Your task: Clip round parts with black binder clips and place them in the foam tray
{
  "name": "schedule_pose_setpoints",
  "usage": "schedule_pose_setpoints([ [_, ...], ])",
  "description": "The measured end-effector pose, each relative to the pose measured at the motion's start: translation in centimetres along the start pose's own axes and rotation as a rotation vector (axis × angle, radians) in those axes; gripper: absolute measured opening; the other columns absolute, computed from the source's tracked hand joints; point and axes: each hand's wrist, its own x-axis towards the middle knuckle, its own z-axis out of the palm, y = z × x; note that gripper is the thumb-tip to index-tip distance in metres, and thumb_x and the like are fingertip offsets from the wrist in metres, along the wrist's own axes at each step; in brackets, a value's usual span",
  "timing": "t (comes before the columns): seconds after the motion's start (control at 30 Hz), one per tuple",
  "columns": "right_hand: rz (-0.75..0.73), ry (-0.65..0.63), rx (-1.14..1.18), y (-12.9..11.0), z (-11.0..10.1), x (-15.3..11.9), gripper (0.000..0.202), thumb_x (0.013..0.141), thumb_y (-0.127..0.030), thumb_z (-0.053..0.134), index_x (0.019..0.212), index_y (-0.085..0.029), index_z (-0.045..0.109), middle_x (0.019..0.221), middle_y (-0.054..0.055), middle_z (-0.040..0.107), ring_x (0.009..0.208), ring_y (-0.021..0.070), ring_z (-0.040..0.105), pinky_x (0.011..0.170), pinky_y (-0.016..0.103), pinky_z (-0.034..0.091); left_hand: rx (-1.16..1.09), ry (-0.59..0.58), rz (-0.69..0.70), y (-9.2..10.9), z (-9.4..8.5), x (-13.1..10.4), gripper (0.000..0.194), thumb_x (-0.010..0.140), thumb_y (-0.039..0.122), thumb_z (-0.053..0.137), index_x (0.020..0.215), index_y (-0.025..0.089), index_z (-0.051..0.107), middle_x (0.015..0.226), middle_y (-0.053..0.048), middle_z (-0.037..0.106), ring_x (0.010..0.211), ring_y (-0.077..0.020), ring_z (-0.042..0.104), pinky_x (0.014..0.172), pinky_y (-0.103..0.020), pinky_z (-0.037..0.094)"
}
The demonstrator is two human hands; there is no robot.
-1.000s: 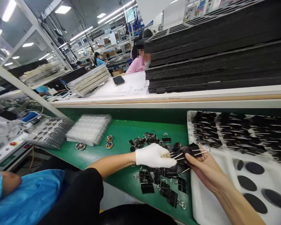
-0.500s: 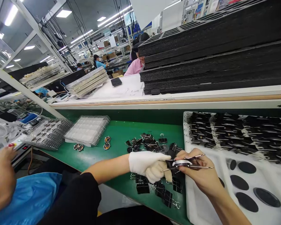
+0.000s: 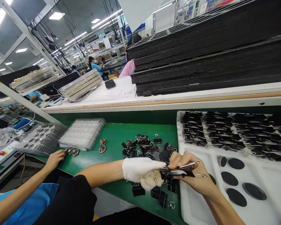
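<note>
My left hand (image 3: 144, 173), in a white glove, is closed on a black binder clip (image 3: 164, 169) with its fingers curled under. My bare right hand (image 3: 189, 172) pinches a thin round disc (image 3: 178, 172) seen edge-on, along with a second binder clip whose silver handles (image 3: 190, 164) point right. The two hands meet at the disc, over the green bench. How far the clips' jaws cover the disc is hidden by fingers. Loose binder clips (image 3: 138, 189) lie below my hands, and a pile of binder clips (image 3: 142, 145) lies behind them.
At right, a white tray (image 3: 186, 200) bears black discs (image 3: 236, 163) and rows of clipped pieces (image 3: 224, 125). Clear plastic trays (image 3: 83, 132) stand at left. A co-worker's hand (image 3: 56, 160) touches small round parts (image 3: 73, 152). Black foam stacks (image 3: 201, 62) fill the shelf above.
The disc and clips have tilted between my hands, and less of the disc's pale edge shows. The co-worker's hand has moved onto the bench, where a third round part now sits. The view has shifted slightly.
</note>
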Motion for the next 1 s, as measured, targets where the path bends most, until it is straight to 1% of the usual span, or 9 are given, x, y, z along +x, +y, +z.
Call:
schedule_pose_setpoints([
  [0.07, 0.048, 0.001, -0.108, -0.2, -0.4, -0.2, 0.052, 0.073, -0.030, 0.095, 0.118, -0.035, 0.069, 0.112, 0.008, 0.078, 0.105, 0.0250, 0.071, 0.083, 0.036, 0.060, 0.120, 0.114, 0.068, 0.6, -0.5, -0.8, 0.063, 0.097, 0.073, 0.044, 0.066, 0.021, 0.059, 0.047, 0.001, 0.046, 0.044, -0.0134, 0.042, 0.046, -0.027, 0.035],
  [0.13, 0.100, -0.012, -0.142, -0.8, -1.1, -0.4, 0.103, 0.061, -0.053, 0.098, 0.151, -0.039, 0.050, 0.142, 0.013, 0.065, 0.129, 0.0317, 0.063, 0.101, 0.045, 0.056, 0.284, 0.235, 0.161, 1.3, -1.3, -1.6, 0.056, 0.098, 0.067, 0.048, 0.069, 0.020, 0.058, 0.053, 0.001, 0.054, 0.048, -0.0117, 0.044, 0.050, -0.026, 0.035],
  [0.2, 0.084, -0.033, -0.091, -1.9, -1.6, -0.4, 0.127, 0.057, -0.075, 0.089, 0.163, -0.041, 0.028, 0.155, 0.014, 0.052, 0.137, 0.0350, 0.056, 0.109, 0.051, 0.050, 0.565, 0.399, 0.288, 2.2, -2.2, -2.1, 0.050, 0.097, 0.062, 0.052, 0.069, 0.020, 0.055, 0.058, 0.003, 0.054, 0.051, -0.0104, 0.044, 0.053, -0.026, 0.031],
  [0.27, 0.043, 0.000, -0.141, -3.3, -1.6, -0.4, 0.113, 0.070, -0.080, 0.079, 0.163, -0.041, 0.027, 0.153, 0.013, 0.054, 0.137, 0.0332, 0.057, 0.109, 0.051, 0.049, 0.950, 0.600, 0.443, 2.8, -2.9, -2.3, 0.049, 0.098, 0.059, 0.052, 0.068, 0.021, 0.052, 0.058, 0.003, 0.051, 0.052, -0.0107, 0.042, 0.055, -0.028, 0.025],
  [0.33, 0.059, 0.098, -0.357, -4.8, -1.0, -0.4, 0.087, 0.083, -0.067, 0.077, 0.156, -0.038, 0.040, 0.147, 0.011, 0.060, 0.133, 0.0304, 0.058, 0.109, 0.048, 0.048, 1.232, 0.682, 0.549, 3.3, -3.2, -2.2, 0.050, 0.101, 0.059, 0.047, 0.069, 0.021, 0.054, 0.057, 0.002, 0.051, 0.051, -0.0120, 0.043, 0.056, -0.029, 0.020],
  [0.5, 0.182, 0.271, -0.816, -7.2, 1.7, -1.7, 0.027, 0.085, -0.033, 0.080, 0.110, -0.024, 0.072, 0.112, 0.006, 0.074, 0.105, 0.0248, 0.069, 0.097, 0.040, 0.052, 1.611, 0.636, 0.697, 3.4, -2.1, -2.1, 0.057, 0.105, 0.059, 0.039, 0.067, 0.021, 0.056, 0.053, -0.001, 0.054, 0.048, -0.0156, 0.048, 0.056, -0.032, 0.017],
  [0.73, 0.168, 0.048, -1.057, -9.3, 2.5, -7.0, 0.021, 0.091, -0.028, 0.078, 0.110, -0.024, 0.072, 0.102, 0.002, 0.076, 0.095, 0.0209, 0.069, 0.094, 0.040, 0.046, 1.709, 0.532, 0.885, 1.6, 1.6, -1.0, 0.052, 0.102, 0.061, 0.048, 0.074, 0.021, 0.064, 0.056, -0.002, 0.060, 0.051, -0.0188, 0.056, 0.058, -0.033, 0.032],
  [0.87, 0.203, 0.105, -1.249, -13.7, -1.0, -12.2, 0.017, 0.100, -0.027, 0.062, 0.114, -0.027, 0.072, 0.105, 0.006, 0.072, 0.101, 0.0246, 0.065, 0.095, 0.046, 0.047, 1.598, 0.433, 0.983, 1.1, 2.1, -1.1, 0.046, 0.104, 0.058, 0.046, 0.115, 0.021, 0.070, 0.076, -0.004, 0.074, 0.060, -0.0214, 0.065, 0.064, -0.035, 0.045],
  [1.0, 0.254, 0.470, -1.614, -18.8, -9.1, -20.2, 0.018, 0.096, -0.040, 0.065, 0.103, -0.030, 0.079, 0.140, 0.013, 0.055, 0.131, 0.0376, 0.049, 0.109, 0.062, 0.038, 1.554, 0.460, 0.951, 0.3, 0.3, -1.7, 0.039, 0.106, 0.048, 0.046, 0.124, 0.021, 0.068, 0.093, -0.007, 0.080, 0.070, -0.0236, 0.071, 0.066, -0.036, 0.048],
])
